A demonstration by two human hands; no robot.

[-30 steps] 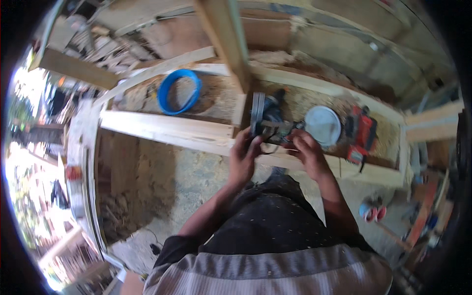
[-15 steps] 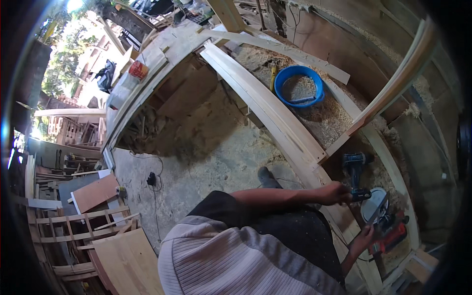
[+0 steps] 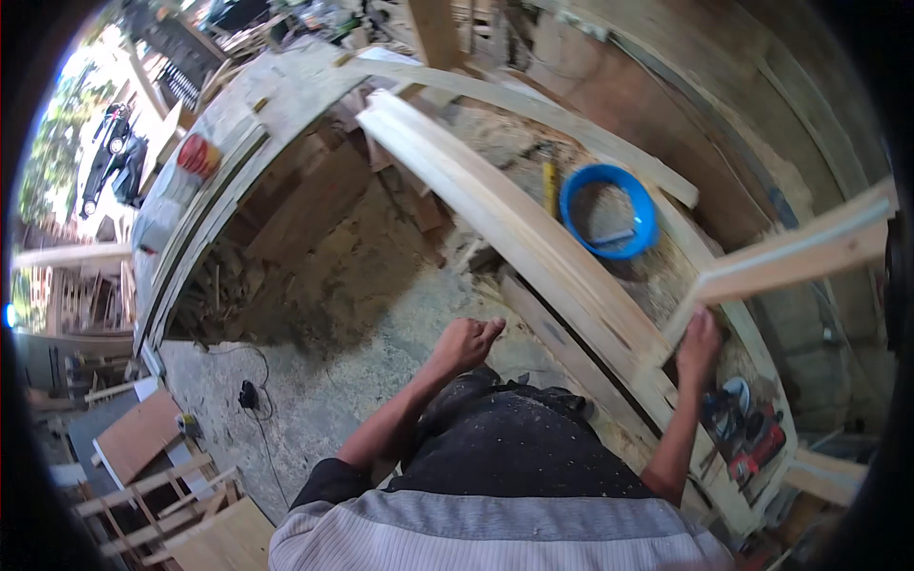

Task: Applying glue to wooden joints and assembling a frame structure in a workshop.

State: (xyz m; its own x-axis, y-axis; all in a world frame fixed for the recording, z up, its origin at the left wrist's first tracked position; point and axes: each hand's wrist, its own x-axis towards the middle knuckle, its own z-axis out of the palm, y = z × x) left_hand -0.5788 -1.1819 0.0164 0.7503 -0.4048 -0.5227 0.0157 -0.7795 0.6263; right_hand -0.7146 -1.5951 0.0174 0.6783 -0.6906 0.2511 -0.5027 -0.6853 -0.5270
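My left hand (image 3: 466,344) is closed in a pinch, held in front of my body above the floor, left of the bench. Whatever sits between its fingertips is hidden or too small to name. My right hand (image 3: 700,344) is over the bench's right part, fingers curled down beside a short wooden crosspiece (image 3: 681,325). What those fingers grip is hidden. Along the bench's near edge lies a long pale wooden board (image 3: 514,219). Close below my right hand are a blue-and-black power tool (image 3: 725,404), partly hidden, and a red power tool (image 3: 760,440).
A blue basin (image 3: 650,221) of wood shavings stands behind the long board, beside a yellow tool (image 3: 549,188). An angled wooden piece (image 3: 800,262) rises at right. On the far-left bench stands a red-and-white tub (image 3: 198,155). A cable with a black plug (image 3: 248,395) lies on the floor.
My left hand has left the drill's base and moved left, over the floor. My right hand has moved forward from beside the red tool, and the flat strip it held is no longer visible there.
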